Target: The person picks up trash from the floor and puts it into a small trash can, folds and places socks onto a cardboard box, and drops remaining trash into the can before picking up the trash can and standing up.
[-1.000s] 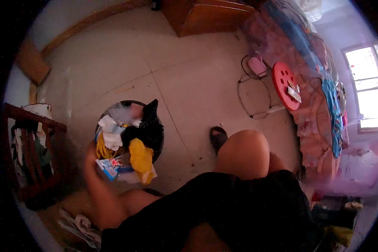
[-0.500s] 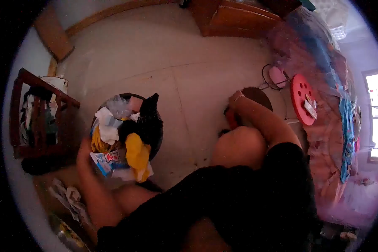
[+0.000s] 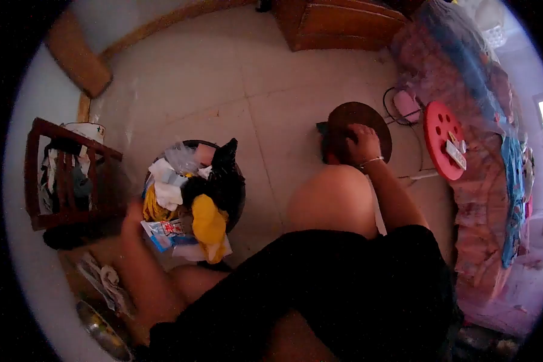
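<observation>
My right hand lies on top of a round brown disc, fingers spread over its surface. Something dark green and red shows at the disc's left edge. On the left, my left hand is at the near left side of a round dark bin; its fingers are dim and cannot be made out. The bin is heaped with a black plastic bag, a clear bag, white crumpled pieces, a yellow item, yellow strands and a blue-white packet.
A dark wooden rack with cloths stands at left. The red perforated round top holds small objects, beside a pink item and a pink bed cover. A wooden cabinet stands at the back. A metal bowl is at lower left.
My right hand has come into view and moved from the brown disc's left edge onto its top. The disc, first unseen, now shows more fully. My left hand stays beside the bin.
</observation>
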### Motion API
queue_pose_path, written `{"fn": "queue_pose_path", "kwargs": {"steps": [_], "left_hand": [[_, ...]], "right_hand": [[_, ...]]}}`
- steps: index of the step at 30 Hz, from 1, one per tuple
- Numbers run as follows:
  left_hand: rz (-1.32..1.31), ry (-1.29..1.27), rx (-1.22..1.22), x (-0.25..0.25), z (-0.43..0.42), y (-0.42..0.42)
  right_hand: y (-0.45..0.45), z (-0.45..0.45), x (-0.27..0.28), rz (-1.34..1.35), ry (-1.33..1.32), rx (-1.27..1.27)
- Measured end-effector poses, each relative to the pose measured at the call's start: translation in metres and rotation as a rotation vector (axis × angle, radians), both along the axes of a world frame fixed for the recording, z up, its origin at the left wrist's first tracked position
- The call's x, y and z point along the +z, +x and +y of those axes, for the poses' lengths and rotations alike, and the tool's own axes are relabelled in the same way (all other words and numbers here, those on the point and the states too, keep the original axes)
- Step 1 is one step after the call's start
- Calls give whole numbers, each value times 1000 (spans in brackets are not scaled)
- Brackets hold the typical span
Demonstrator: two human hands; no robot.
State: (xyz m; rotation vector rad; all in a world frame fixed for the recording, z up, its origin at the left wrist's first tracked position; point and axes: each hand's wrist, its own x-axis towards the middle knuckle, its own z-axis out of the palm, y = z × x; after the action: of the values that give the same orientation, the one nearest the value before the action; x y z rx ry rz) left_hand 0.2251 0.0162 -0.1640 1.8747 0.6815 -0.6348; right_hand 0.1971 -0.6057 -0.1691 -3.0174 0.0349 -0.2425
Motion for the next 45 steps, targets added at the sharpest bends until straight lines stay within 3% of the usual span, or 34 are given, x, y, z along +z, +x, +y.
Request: {"fn": "queue_pose_path", "kwargs": {"steps": [3,5,6,8,10,12,14,20,21,23,24,28,31,37,40,41,42,43,44,45], "left_hand": [[5,1,6,1,7,12],[9,1,8,1,9,17],[18,6,2,1,10,17],[20,5,4,2,8,18],[10,-1,12,0,7,20],[9,-3,8,2,10,27],[5,-1,14,1,10,30],[27,-9,6,3,10,34],[29,-11,8,5,9,33],[28,-13,18,6,8,33],[28,-14,17,6,8,32],[34,-24,15,9,7,33],[43,-29,17,9,9,32],[43,-27,41,12,8,26],[45,-31,61,13,7,23],[46,-32,69,13,6,22],[45,-37,84,14,7,21],[46,-40,99,14,7,19],[47,-51,119,15,9,17],[59,-58,131,17,7,16]], "right_hand": [[-18,-25,-2,-126,36,-188],[-27,-39,-7,-191,93,-628],[-30,-47,-10,-195,95,-634],[-39,-67,-18,-19,246,-963],[-65,-134,-98,129,213,-924],[-72,-123,-96,283,179,-875],[-74,-90,-82,-115,1739,-1148],[-87,-1,-28,15,1751,-1055],[-97,-11,-53,15,1752,-1052],[-121,-51,-139,395,1990,-798],[-122,-46,-142,492,1970,-727],[-115,-21,-133,412,1409,-821],[-111,-21,-135,365,1129,-840],[-106,-49,-170,292,808,-838],[-107,-100,-237,214,731,-779],[-95,-95,-223,166,701,-737],[-97,-87,-205,180,821,-753],[-89,-43,-129,193,938,-773],[-81,-42,-123,189,933,-738],[-71,-43,-113,93,1366,-750]]}}
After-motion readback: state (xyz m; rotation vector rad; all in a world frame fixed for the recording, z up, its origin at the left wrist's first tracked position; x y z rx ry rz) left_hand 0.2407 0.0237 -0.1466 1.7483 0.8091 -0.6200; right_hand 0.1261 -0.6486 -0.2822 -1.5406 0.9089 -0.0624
